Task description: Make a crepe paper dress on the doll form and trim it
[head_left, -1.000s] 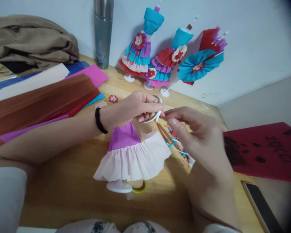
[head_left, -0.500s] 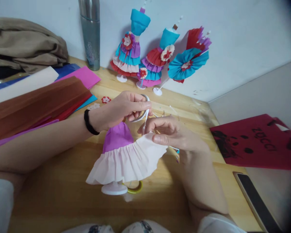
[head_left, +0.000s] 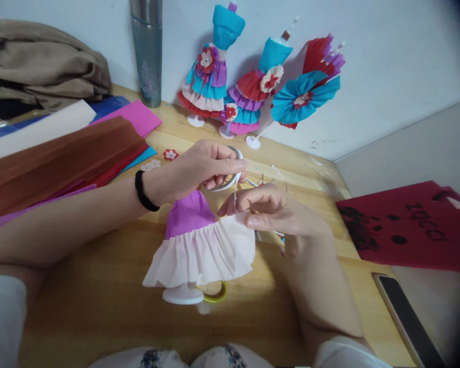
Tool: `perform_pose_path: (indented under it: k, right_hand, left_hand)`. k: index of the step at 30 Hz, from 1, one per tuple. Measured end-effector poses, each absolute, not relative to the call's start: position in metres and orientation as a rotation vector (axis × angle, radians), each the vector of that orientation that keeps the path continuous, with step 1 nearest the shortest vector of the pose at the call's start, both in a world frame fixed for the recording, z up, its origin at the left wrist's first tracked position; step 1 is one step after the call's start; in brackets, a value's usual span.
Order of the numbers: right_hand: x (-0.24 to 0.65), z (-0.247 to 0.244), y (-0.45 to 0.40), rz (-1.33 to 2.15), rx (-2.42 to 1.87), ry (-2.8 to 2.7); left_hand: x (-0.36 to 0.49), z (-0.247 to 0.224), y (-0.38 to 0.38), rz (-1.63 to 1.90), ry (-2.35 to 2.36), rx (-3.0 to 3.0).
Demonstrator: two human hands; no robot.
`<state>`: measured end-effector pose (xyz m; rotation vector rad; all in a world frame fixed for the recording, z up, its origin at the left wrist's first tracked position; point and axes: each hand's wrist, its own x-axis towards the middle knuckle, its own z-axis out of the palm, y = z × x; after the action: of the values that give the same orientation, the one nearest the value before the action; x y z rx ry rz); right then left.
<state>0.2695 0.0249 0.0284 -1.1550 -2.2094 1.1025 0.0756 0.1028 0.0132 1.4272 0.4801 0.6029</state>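
My left hand (head_left: 209, 168) grips a white ring-shaped roll of tape (head_left: 235, 179), its thin strip (head_left: 236, 196) reaching my right hand (head_left: 274, 209), which pinches the pale gathered frill (head_left: 205, 253) of the purple-topped paper dress (head_left: 188, 215) just below my left

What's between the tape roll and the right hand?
A thin white strip: in the head view it runs from the tape roll in the left hand to the right hand at the pale ruffle.

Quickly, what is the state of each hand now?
Left hand: closed, holding the white tape roll.
Right hand: pinching the edge of the pale ruffle.
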Motion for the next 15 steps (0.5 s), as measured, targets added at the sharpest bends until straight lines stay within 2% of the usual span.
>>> perform_pose_path:
  k: [2,3,6,10,15]
  right_hand:
    - [0.264,0.039,0.017,1.21,-1.176,-2.168]
    - [0.261,0.044,0.012,1.156,-1.223,-2.158]
    - [0.253,0.055,-0.006,0.748,-1.385,-2.203]
    - [0.246,0.065,-0.031,0.283,-1.397,-2.301]
    - [0.241,0.072,-0.056,0.16,-1.371,-2.355]
  left_hand:
    - [0.075,0.011,0.104,0.61,0.489,1.413]
    - [0.075,0.011,0.104,0.614,0.492,1.406]
    - [0.075,0.011,0.104,0.618,0.5,1.399]
    - [0.076,0.013,0.102,0.611,0.525,1.393]
    - [0.078,0.013,0.101,0.592,0.535,1.378]
